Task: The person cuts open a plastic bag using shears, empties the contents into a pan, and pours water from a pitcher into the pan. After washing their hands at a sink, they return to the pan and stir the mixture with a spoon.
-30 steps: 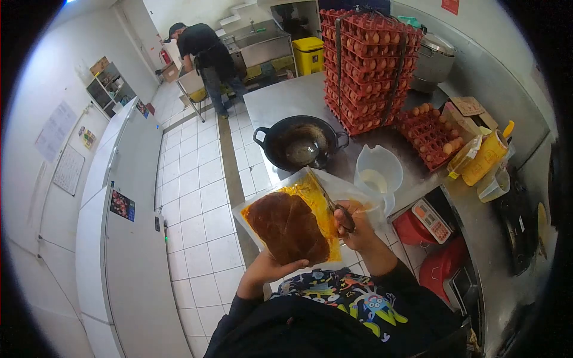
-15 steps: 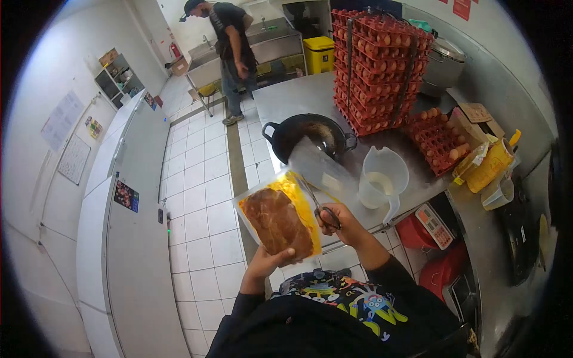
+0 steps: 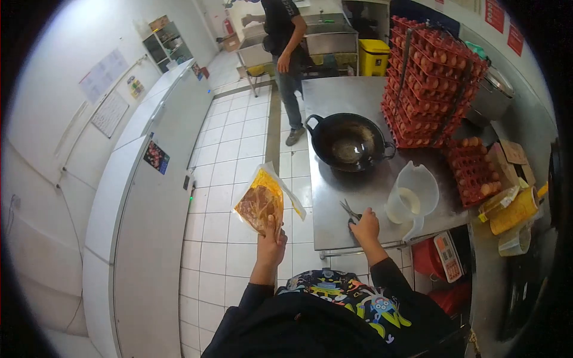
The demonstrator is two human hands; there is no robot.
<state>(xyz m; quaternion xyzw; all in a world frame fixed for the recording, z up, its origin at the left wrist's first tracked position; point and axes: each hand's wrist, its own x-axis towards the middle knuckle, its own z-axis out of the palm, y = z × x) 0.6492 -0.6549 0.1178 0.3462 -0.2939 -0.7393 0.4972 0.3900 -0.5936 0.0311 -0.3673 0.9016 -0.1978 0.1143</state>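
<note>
My left hand grips the lower edge of a clear bag of brownish meat with yellow sauce, held up over the floor. A cut strip of the bag hangs off its right side. At the near edge of the steel table, my right hand is closed around the handles of dark scissors, whose blades are apart and point away. Beyond them sits a black wok with some liquid in it. To the right of the scissors stands a clear plastic jug with pale liquid.
Tall stacked red egg trays stand at the table's back right, beside a lower tray of eggs. A person stands beyond the table, near sinks. White freezers line the left. A scale sits below, right.
The bag has moved left, away from the scissors, its strip now hanging loose. My right hand has lowered the scissors to the table. The wok is uncovered, and the view has shifted.
</note>
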